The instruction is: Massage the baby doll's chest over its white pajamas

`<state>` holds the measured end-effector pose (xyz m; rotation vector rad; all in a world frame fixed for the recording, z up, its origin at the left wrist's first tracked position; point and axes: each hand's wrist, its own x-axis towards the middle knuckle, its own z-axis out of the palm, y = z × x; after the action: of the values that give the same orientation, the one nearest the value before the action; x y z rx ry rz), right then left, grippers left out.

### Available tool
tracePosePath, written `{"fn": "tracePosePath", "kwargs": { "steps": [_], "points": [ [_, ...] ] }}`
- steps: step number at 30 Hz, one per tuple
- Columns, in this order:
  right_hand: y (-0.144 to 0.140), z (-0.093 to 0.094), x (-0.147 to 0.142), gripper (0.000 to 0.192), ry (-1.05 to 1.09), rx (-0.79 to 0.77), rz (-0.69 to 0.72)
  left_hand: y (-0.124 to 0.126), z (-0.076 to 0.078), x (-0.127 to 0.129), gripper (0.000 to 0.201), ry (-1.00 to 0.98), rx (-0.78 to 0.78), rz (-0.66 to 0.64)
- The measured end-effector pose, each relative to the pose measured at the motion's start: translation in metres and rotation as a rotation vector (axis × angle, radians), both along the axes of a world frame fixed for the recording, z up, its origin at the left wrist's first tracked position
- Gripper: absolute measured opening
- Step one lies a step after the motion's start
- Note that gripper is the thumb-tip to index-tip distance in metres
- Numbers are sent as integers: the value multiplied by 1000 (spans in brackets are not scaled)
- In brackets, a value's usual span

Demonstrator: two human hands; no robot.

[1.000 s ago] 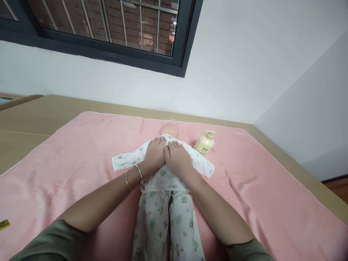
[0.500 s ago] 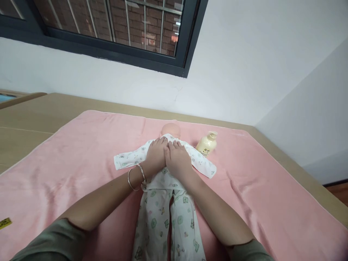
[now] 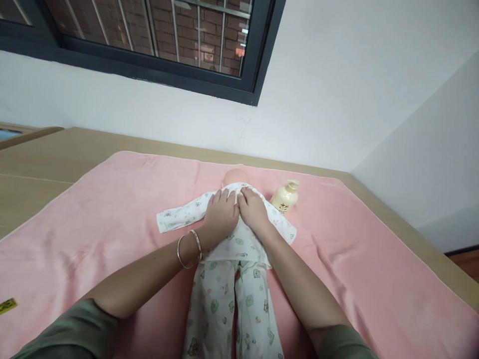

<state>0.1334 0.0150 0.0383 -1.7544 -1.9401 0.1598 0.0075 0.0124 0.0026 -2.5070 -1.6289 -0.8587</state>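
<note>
A baby doll (image 3: 233, 177) lies on its back on a pink blanket (image 3: 93, 219), head toward the wall. It wears a white printed top (image 3: 175, 218) and matching trousers (image 3: 228, 309). My left hand (image 3: 221, 215), with two bangles on the wrist, lies flat on the doll's chest. Beside it, touching it, my right hand (image 3: 253, 209) presses on the upper chest near the collar. Both hands rest palm down on the cloth, fingers close together, gripping nothing.
A cream pump bottle (image 3: 284, 198) lies on the blanket just right of the doll's shoulder. The blanket covers a tan table (image 3: 45, 159) set against a white wall under a dark-framed window. A small yellow tag (image 3: 7, 305) lies at the left edge.
Both hands have slid a little to the right and up the doll's chest toward the collar. The top's hem now shows below them.
</note>
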Motion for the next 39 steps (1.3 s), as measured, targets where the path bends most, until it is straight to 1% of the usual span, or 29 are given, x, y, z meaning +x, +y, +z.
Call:
{"fn": "tracePosePath", "kwargs": {
  "steps": [3,6,10,12,14,17,19,22,24,25,29,31,34,35,39],
  "points": [
    [4,-2,4,38,-19,2,7,1,1,0,50,-34,-16,2],
    [3,-3,3,42,-33,-13,11,9,-1,-4,50,-90,-44,-29],
    [2,-3,3,48,-44,-45,18,23,-5,-9,46,-212,-92,-75],
    [0,0,3,48,-38,-56,33,28,-6,-11,45,-297,-116,-83],
    [-2,5,4,46,-6,-50,47,29,-5,-12,45,-432,-142,-75],
    [-8,11,1,48,53,12,26,28,1,-14,43,-746,-215,-49],
    [-11,12,-3,51,48,52,21,28,6,-15,40,-933,-258,-44],
    [-14,9,-8,53,-51,-1,139,28,14,-16,35,-1079,-277,-33],
    [-14,7,-9,53,-102,-51,210,27,18,-17,33,-1121,-285,-24],
    [-13,7,-9,52,-104,-49,212,27,20,-17,33,-1134,-288,-21],
    [-12,8,-7,52,-53,79,117,23,28,-17,33,-1137,-284,-27],
    [-13,8,-8,53,-77,67,126,22,30,-17,33,-1136,-278,-26],
    [-15,8,-11,52,-136,-34,182,20,32,-18,33,-1130,-275,-21],
    [-16,8,-12,52,-137,-42,184,20,33,-18,33,-1125,-273,-21],
    [-18,9,-13,52,-96,48,138,19,35,-19,35,-1101,-249,-35]
  ]
}}
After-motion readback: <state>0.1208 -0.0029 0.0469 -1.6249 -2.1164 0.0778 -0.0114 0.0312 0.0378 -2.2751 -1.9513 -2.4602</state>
